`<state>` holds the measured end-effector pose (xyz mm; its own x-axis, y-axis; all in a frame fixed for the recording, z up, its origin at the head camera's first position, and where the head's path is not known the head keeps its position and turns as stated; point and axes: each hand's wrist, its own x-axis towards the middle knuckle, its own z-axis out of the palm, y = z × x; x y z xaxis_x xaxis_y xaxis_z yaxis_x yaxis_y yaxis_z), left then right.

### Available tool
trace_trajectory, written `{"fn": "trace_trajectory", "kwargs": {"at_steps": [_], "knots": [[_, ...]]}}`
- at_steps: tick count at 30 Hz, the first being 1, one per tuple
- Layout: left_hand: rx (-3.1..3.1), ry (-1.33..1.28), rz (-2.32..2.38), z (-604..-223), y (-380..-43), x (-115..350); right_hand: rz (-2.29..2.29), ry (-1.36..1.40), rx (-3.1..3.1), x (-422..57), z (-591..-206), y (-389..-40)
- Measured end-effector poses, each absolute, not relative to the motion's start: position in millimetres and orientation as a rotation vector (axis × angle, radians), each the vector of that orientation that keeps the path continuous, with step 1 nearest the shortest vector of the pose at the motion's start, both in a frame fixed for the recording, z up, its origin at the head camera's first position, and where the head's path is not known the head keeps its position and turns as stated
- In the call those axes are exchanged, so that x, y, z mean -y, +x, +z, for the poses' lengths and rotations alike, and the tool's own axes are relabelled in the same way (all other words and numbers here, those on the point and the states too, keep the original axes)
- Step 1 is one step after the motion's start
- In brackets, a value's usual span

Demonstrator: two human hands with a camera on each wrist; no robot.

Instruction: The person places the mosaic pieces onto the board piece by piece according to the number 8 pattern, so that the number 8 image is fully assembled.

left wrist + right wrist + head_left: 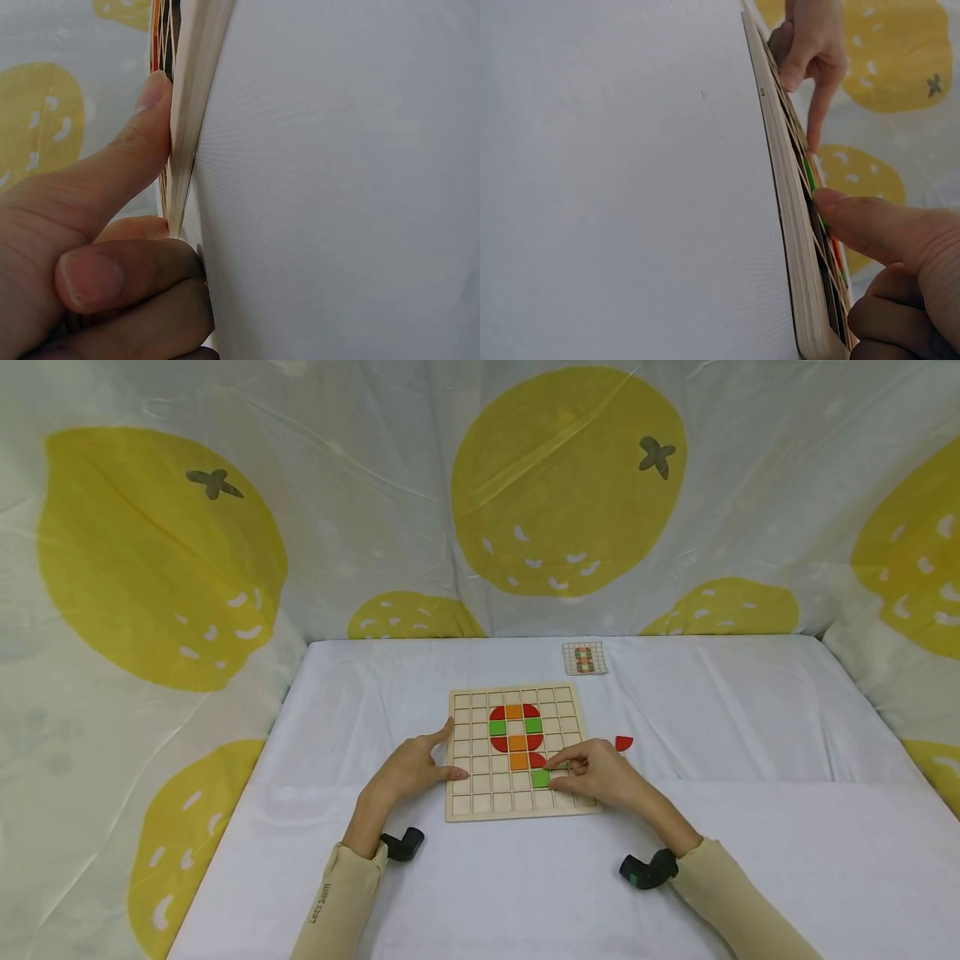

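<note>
A wooden grid board lies on the white cloth, bearing red rounded tiles and orange and green square tiles. My left hand is at its left edge. The left thumb rests on the board's face and the index finger touches the edge, with the other fingers curled below. Over the lower right part, my right hand has thumb and index finger pinching a green square tile at its right side. Just above that tile lies a red rounded tile, partly covered by the index fingertip.
A loose red quarter-round tile lies on the cloth right of the board, beyond the right hand. Behind the board is a small pattern card with a printed grid design. A lemon-print curtain stands along the back and sides.
</note>
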<state>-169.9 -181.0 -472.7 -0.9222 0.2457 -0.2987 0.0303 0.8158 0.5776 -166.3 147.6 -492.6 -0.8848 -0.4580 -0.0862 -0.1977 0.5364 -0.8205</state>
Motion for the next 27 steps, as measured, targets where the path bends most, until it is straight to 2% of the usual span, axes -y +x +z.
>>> {"fn": "trace_trajectory", "kwargs": {"at_steps": [14,27], "knots": [[-2.637,0.176,0.829,-471.4,-169.1,179.0,-1.264,-0.603,-2.471,-152.5,-488.2,-168.5],[-2.629,0.182,0.853,-469.4,-167.4,178.3,-1.291,-0.434,-2.632,-220.2,-463.9,-194.3]]}}
